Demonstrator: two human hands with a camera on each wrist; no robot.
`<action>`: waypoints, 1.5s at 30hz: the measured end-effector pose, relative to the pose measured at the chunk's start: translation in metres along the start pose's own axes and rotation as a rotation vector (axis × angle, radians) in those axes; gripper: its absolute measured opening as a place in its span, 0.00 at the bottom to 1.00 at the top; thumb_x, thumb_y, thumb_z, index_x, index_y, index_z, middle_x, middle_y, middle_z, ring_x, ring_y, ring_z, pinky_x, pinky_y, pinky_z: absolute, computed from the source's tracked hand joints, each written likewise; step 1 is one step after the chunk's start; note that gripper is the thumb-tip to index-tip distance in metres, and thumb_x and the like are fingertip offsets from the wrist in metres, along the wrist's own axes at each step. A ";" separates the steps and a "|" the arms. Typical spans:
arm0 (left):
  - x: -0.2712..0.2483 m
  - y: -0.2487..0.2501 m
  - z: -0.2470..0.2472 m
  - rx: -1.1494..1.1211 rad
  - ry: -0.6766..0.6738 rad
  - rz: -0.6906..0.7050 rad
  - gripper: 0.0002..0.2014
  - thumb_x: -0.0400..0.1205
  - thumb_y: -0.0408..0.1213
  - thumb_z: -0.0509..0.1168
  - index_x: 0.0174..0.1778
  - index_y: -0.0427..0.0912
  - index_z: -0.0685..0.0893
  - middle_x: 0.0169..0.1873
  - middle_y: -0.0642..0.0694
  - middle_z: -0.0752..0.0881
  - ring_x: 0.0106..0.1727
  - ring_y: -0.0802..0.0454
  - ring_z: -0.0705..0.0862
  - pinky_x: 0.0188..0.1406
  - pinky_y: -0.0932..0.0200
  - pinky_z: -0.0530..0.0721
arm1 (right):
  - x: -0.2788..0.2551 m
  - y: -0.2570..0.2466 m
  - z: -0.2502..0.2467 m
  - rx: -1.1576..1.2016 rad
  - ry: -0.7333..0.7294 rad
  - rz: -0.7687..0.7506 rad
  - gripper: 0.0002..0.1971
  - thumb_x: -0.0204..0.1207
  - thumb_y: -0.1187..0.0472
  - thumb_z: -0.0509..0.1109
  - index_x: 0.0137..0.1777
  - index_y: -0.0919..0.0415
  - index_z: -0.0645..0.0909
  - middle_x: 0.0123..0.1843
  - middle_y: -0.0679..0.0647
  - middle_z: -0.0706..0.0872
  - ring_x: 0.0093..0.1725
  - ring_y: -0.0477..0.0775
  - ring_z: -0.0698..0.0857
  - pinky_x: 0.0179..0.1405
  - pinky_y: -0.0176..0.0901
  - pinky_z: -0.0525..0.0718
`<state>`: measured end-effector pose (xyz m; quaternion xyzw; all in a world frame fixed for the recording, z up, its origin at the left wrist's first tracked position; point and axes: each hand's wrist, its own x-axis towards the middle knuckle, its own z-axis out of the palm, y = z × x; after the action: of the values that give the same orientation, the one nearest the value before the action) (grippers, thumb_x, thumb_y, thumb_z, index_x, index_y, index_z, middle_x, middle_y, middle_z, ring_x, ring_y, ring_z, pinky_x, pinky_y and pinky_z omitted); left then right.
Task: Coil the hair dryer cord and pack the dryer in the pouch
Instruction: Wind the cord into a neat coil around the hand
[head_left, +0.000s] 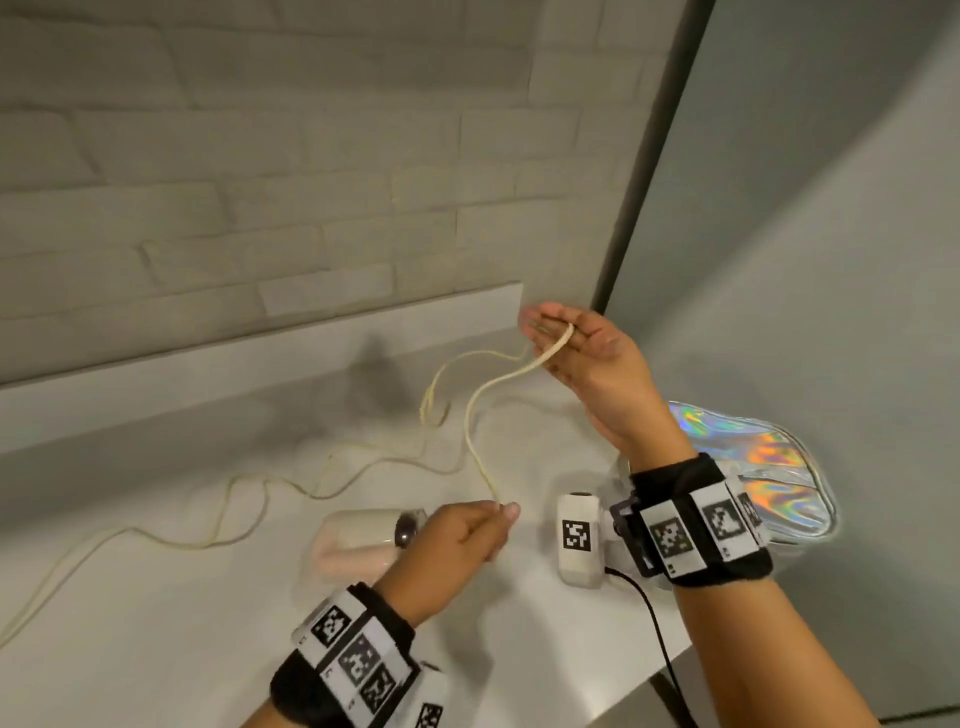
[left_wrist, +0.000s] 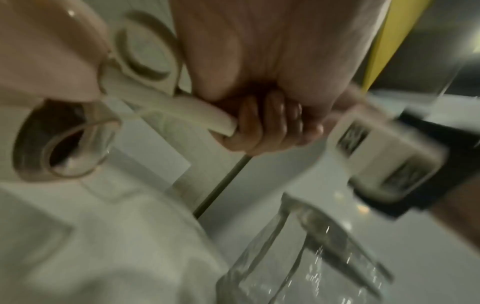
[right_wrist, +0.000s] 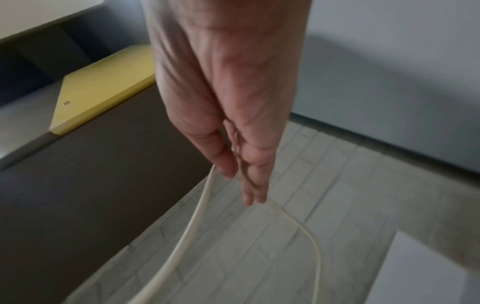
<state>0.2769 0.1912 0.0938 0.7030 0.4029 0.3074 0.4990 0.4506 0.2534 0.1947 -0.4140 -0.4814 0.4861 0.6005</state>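
A cream hair dryer (head_left: 358, 540) lies on its side on the white counter (head_left: 156, 649), just left of my left hand (head_left: 500, 512). That hand pinches the cream cord (head_left: 470, 431) low over the counter; in the left wrist view its fingers (left_wrist: 265, 125) curl round the cord (left_wrist: 182, 107) beside the dryer (left_wrist: 52, 72). My right hand (head_left: 556, 327) is raised at the back, with a loop of cord over its fingers and held under the thumb. In the right wrist view, two strands of cord (right_wrist: 197, 216) hang down from the fingers (right_wrist: 246, 181). The iridescent pouch (head_left: 753, 467) lies under my right wrist.
The rest of the cord snakes loosely across the counter to the far left edge (head_left: 52, 582). A brick-pattern wall (head_left: 260, 182) with a low ledge (head_left: 260, 353) runs behind. A grey panel (head_left: 805, 208) stands at the right, where the counter ends (head_left: 649, 670).
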 end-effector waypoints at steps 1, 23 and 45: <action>-0.008 0.009 -0.011 -0.050 0.047 0.020 0.25 0.80 0.57 0.56 0.19 0.48 0.68 0.16 0.54 0.68 0.22 0.58 0.67 0.29 0.67 0.67 | 0.003 0.001 -0.007 -0.037 0.057 -0.020 0.12 0.73 0.73 0.67 0.50 0.56 0.81 0.53 0.56 0.87 0.56 0.53 0.85 0.64 0.44 0.78; -0.002 0.015 -0.078 -0.368 0.264 -0.113 0.18 0.85 0.47 0.47 0.49 0.42 0.79 0.48 0.43 0.88 0.49 0.45 0.90 0.55 0.54 0.84 | -0.058 0.075 0.041 -0.828 -0.735 0.165 0.10 0.74 0.53 0.70 0.50 0.56 0.88 0.36 0.32 0.88 0.37 0.33 0.83 0.43 0.27 0.76; -0.010 0.022 -0.082 -0.807 -0.219 -0.210 0.20 0.73 0.45 0.58 0.19 0.47 0.56 0.10 0.57 0.63 0.16 0.55 0.50 0.15 0.70 0.54 | 0.009 0.050 0.008 -0.555 -0.351 0.143 0.06 0.69 0.63 0.75 0.33 0.63 0.82 0.22 0.47 0.82 0.22 0.44 0.80 0.28 0.32 0.79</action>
<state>0.2092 0.2164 0.1398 0.4351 0.2645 0.3115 0.8023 0.4337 0.2717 0.1498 -0.5045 -0.6612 0.4413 0.3369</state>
